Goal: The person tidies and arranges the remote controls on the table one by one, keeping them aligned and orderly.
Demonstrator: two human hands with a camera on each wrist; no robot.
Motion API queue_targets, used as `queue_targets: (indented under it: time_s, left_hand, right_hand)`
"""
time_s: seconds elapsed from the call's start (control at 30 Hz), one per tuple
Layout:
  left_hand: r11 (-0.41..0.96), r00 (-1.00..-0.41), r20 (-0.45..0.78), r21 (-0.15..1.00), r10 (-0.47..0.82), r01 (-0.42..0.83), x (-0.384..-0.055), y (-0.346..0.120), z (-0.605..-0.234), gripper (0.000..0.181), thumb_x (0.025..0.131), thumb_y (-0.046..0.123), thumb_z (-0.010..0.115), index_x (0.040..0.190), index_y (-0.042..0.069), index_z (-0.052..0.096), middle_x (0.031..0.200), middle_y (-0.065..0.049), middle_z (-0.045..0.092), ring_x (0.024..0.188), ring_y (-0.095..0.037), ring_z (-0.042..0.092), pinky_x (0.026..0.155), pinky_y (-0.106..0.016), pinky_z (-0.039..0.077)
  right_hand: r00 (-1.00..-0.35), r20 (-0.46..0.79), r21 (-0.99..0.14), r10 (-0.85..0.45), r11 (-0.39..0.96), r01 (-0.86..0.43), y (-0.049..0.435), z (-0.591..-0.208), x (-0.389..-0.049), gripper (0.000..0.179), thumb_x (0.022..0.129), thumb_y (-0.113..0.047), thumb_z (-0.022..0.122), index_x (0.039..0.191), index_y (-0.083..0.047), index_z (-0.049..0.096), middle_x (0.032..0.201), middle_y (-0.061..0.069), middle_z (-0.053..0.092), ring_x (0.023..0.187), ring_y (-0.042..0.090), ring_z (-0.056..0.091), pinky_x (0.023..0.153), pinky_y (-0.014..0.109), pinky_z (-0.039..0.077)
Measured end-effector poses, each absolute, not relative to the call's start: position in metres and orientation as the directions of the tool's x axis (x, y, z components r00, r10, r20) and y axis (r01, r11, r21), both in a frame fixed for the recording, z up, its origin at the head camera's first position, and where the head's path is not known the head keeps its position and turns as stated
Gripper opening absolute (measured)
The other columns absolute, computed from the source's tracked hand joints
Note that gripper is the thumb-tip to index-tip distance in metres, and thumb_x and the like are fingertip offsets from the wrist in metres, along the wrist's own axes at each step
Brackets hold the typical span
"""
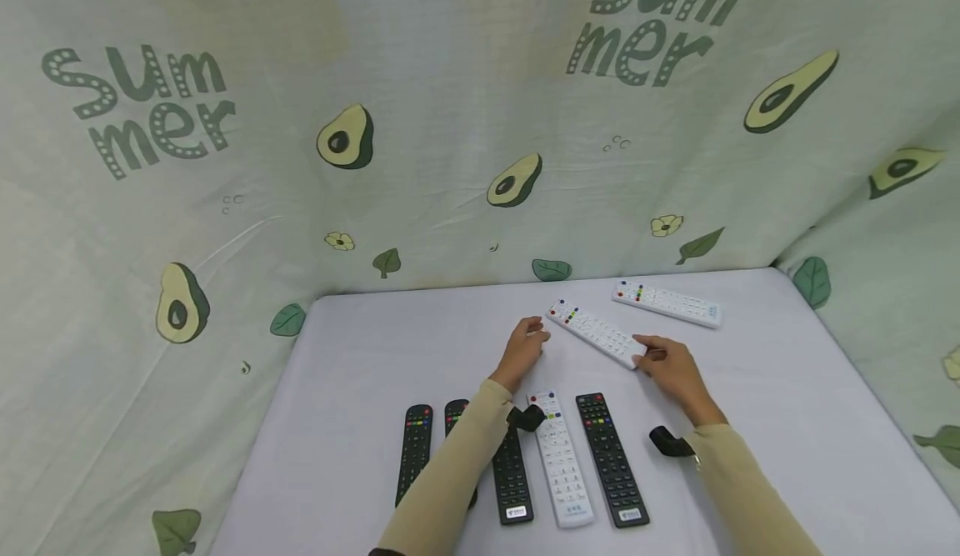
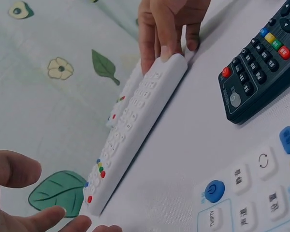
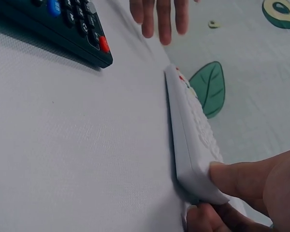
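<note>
1. Left grip (image 1: pixel 522 352), mid-frame: my thumb and fingers stand apart, holding nothing, just beside the upper-left end of the slanted white remote (image 1: pixel 596 333).
2. That remote is right of centre, over the far part of the counter (image 1: pixel 337 364); I can't tell whether it is lifted fully clear.
3. Right grip (image 1: pixel 670 366), right of centre, is clamped on the remote's lower-right end.
4. To handle it well, I'd pinch by the edges, off the keys, steady the other end with my left fingertips, and turn it level, wrists clear of the near white remote (image 1: pixel 561 464).
5. Writing, left to right: "SUMMER" lettering (image 1: pixel 142 106) at upper left; pale labels on two black remotes (image 1: pixel 611 460) at lower centre, too small to read; a near-white-remote key apparently marked "TV/IPTV" in the left wrist view; second "SUMMER" print (image 1: pixel 652 27) at upper right.
</note>
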State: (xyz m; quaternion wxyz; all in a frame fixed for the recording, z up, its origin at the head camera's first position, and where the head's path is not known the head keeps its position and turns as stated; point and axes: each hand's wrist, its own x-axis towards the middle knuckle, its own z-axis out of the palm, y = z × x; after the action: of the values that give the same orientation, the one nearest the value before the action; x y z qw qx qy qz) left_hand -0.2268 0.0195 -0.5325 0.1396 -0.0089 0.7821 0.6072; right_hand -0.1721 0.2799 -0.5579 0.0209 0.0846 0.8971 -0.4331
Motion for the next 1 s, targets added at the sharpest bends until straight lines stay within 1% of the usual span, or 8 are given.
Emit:
queue_targets:
  time_s: [0.13,0.2,0.3,0.4,0.5,0.6,0.8,1.0]
  left_hand:
    - [0.265,-0.961,-0.250,0.941,0.120,-0.211,-0.229,0.019,-0.534,0.056,0.105,0.018,0.054,0.158,0.003,0.043,0.161,-0.020,0.045,0.148,-0.039,0.043,0.123,-0.052,0.036]
    - [0.263,-0.961,-0.253,0.940,0.116,-0.216,-0.229,0.018,-0.535,0.059,0.104,0.019,0.053,0.160,0.003,0.040,0.164,-0.019,0.041,0.150,-0.040,0.041,0.124,-0.053,0.034]
    - [0.265,-0.960,-0.252,0.940,0.122,-0.213,-0.228,0.018,-0.537,0.062,0.103,0.019,0.053,0.161,0.003,0.038,0.166,-0.018,0.039,0.150,-0.039,0.040,0.124,-0.052,0.034]
    - [0.270,-0.959,-0.246,0.941,0.143,-0.202,-0.226,0.018,-0.537,0.061,0.104,0.020,0.054,0.161,0.003,0.038,0.167,-0.018,0.039,0.151,-0.039,0.040,0.125,-0.051,0.034]
    - [0.287,-0.957,-0.242,0.939,0.160,-0.190,-0.224,0.018,-0.537,0.060,0.105,0.020,0.054,0.160,0.002,0.039,0.166,-0.018,0.040,0.152,-0.038,0.040,0.125,-0.051,0.033]
    - [0.305,-0.955,-0.241,0.935,0.175,-0.180,-0.222,0.017,-0.538,0.059,0.105,0.021,0.055,0.159,0.002,0.041,0.164,-0.018,0.043,0.153,-0.038,0.039,0.125,-0.050,0.033]
    - [0.317,-0.953,-0.232,0.934,0.194,-0.163,-0.220,0.014,-0.539,0.061,0.104,0.024,0.060,0.160,0.007,0.042,0.165,-0.015,0.043,0.153,-0.037,0.039,0.125,-0.052,0.033]
    - [0.318,-0.952,-0.196,0.941,0.233,-0.116,-0.212,0.005,-0.538,0.065,0.102,0.026,0.065,0.161,0.011,0.042,0.164,-0.016,0.044,0.152,-0.038,0.039,0.124,-0.056,0.033]
  right_hand:
    - [-0.987,-0.121,-0.775,0.106,0.611,0.160,0.281,-0.556,-0.173,0.047,0.098,-0.008,0.072,0.141,0.007,0.061,0.115,0.028,0.068,0.099,0.035,0.064,0.073,0.033,0.050]
    - [-0.986,-0.134,-0.776,0.099,0.608,0.167,0.281,-0.555,-0.173,0.047,0.097,-0.008,0.073,0.141,0.005,0.062,0.117,0.029,0.068,0.103,0.037,0.064,0.076,0.034,0.050]
    - [-0.984,-0.150,-0.777,0.093,0.605,0.175,0.281,-0.553,-0.171,0.048,0.098,-0.009,0.073,0.142,0.004,0.062,0.121,0.030,0.067,0.108,0.039,0.062,0.081,0.039,0.050]
    - [-0.987,-0.141,-0.781,0.083,0.603,0.162,0.280,-0.553,-0.170,0.047,0.097,-0.008,0.073,0.142,0.003,0.062,0.124,0.032,0.066,0.111,0.042,0.062,0.086,0.047,0.052]
    - [-0.990,-0.121,-0.783,0.070,0.606,0.139,0.279,-0.553,-0.169,0.046,0.097,-0.006,0.073,0.141,0.003,0.063,0.127,0.033,0.065,0.114,0.046,0.062,0.092,0.055,0.052]
    - [-0.992,-0.112,-0.782,0.060,0.610,0.125,0.278,-0.553,-0.167,0.046,0.097,-0.005,0.073,0.140,0.003,0.064,0.130,0.034,0.064,0.117,0.048,0.062,0.096,0.060,0.051]
    - [-0.993,-0.109,-0.787,0.055,0.606,0.120,0.277,-0.553,-0.165,0.046,0.097,-0.004,0.072,0.142,0.003,0.062,0.132,0.034,0.064,0.120,0.049,0.062,0.100,0.063,0.049]
    - [-0.992,-0.086,-0.810,0.088,0.574,0.121,0.274,-0.556,-0.155,0.042,0.100,-0.006,0.070,0.141,0.001,0.064,0.138,0.034,0.062,0.121,0.048,0.063,0.102,0.062,0.050]
